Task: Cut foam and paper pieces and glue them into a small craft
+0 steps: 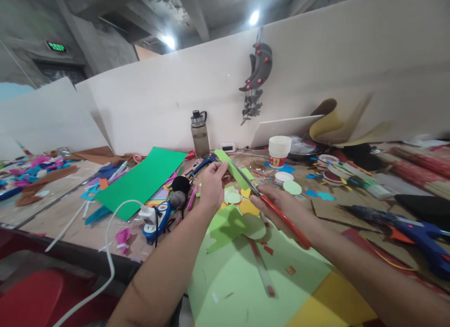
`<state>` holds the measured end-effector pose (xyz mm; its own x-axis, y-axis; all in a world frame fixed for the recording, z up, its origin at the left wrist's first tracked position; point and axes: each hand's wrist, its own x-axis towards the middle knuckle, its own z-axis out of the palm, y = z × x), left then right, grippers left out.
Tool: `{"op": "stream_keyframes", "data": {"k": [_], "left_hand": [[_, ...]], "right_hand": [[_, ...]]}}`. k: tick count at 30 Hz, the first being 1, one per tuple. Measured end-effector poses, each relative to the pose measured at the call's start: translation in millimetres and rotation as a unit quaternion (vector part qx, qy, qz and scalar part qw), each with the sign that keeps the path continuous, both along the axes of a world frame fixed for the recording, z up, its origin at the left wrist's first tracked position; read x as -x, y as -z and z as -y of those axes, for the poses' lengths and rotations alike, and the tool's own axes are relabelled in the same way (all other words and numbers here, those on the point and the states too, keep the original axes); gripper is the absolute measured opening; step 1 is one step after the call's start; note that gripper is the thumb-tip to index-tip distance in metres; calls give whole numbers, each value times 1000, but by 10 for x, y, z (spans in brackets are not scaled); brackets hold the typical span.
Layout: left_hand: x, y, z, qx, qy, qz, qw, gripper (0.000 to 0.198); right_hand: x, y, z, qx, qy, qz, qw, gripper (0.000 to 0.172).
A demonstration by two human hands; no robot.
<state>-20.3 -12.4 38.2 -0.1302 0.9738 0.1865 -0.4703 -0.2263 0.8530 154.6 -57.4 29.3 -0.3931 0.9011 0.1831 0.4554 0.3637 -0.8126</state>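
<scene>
My left hand (213,185) pinches a narrow strip of light green paper (232,169) near its upper end. In my right hand (277,206) is a pair of scissors (281,219) with red handles, their blades lying along the strip's right edge. My fingers partly cover the handles. Below the hands, a larger piece of light green paper (227,224) and a pale green paper circle (255,226) lie on a pale green sheet (242,280). A pen-like stick (262,270) rests there too, beside small red scraps.
To the left lie a bright green sheet (144,181) and a blue power strip (157,226) with a white cable. A water bottle (199,135) and stacked paper cups (279,151) stand behind. A blue glue gun (411,228) lies at the right.
</scene>
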Motion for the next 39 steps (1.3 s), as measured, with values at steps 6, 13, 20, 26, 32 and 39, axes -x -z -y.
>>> {"op": "stream_keyframes", "data": {"k": [6, 13, 20, 26, 32, 39], "left_hand": [[-32, 12, 12, 10, 5, -6, 1000, 32], [-25, 9, 18, 2, 7, -1, 1000, 32], [-6, 0, 5, 6, 13, 4, 1000, 32], [35, -10, -22, -7, -9, 9, 1000, 33], [-1, -4, 8, -3, 15, -8, 1000, 33], [-76, 55, 28, -5, 38, -15, 999, 36]], "right_hand": [[8, -38, 18, -26, 15, 29, 999, 31], [28, -53, 48, -10, 23, 18, 1000, 37], [31, -16, 25, -6, 6, 8, 1000, 36], [30, -6, 28, 1, 0, 13, 1000, 34], [26, -3, 33, -14, 3, 7, 1000, 30], [26, 18, 5, -32, 17, 27, 999, 26]]}}
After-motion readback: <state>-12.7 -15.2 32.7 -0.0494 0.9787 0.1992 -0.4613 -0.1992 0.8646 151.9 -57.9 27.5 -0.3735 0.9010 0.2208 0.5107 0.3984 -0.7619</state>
